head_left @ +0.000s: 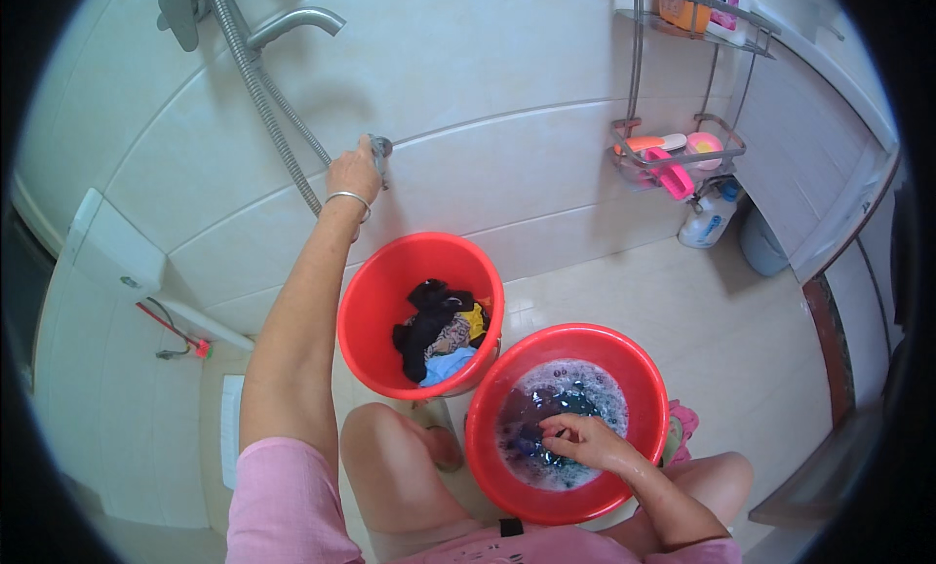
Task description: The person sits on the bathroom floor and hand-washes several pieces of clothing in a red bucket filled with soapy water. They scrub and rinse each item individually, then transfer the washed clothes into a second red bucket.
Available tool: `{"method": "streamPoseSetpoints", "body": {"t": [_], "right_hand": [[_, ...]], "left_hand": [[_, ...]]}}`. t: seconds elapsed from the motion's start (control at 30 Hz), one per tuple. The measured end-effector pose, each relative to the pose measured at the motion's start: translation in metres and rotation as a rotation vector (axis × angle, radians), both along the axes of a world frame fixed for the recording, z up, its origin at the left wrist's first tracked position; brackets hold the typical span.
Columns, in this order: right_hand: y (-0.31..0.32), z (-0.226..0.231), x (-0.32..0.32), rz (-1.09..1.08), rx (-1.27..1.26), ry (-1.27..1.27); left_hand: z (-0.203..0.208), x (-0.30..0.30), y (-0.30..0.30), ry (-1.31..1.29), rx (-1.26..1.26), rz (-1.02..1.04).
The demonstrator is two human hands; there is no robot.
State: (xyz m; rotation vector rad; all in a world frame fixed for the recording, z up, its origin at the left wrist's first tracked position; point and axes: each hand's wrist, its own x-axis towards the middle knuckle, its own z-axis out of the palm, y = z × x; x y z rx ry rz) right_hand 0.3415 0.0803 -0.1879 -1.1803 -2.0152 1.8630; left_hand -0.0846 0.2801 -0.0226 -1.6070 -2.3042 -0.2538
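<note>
My left hand [355, 172], a bangle on its wrist, is stretched out to the wall with its fingers closed round a small metal tap [382, 149]. Beneath that arm stands a red bucket [355, 301] holding clothes [439, 330] in black, patterned, yellow and light blue. My right hand [583, 441] hangs just over the soapy water in a red basin [639, 369], its fingers bent and slightly apart, with nothing visible in them. Dark cloth shows through the water and white suds [603, 393]; how much cloth lies below is hidden.
Upper left on the wall are a metal spout [302, 20] and a shower hose [239, 52]. A wire rack [721, 155] at right holds bottles and brushes. Below it stand a white bottle [708, 215] and a grey bucket [762, 244]. Pink cloth [684, 426] lies beside the basin.
</note>
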Motion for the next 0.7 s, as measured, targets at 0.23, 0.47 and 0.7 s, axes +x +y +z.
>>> {"method": "streamPoseSetpoints", "body": {"t": [0.23, 0.47, 0.7], "right_hand": [[0.001, -0.007, -0.01, 0.066, 0.021, -0.076], [0.003, -0.004, -0.017, 0.108, 0.015, -0.095], [0.002, -0.002, -0.017, 0.122, 0.03, -0.1]], "left_hand": [[0.005, 0.012, 0.006, -0.051, -0.015, 0.059], [0.013, 0.026, 0.008, -0.143, 0.009, 0.113], [0.022, 0.043, 0.003, -0.134, -0.032, 0.146]]}}
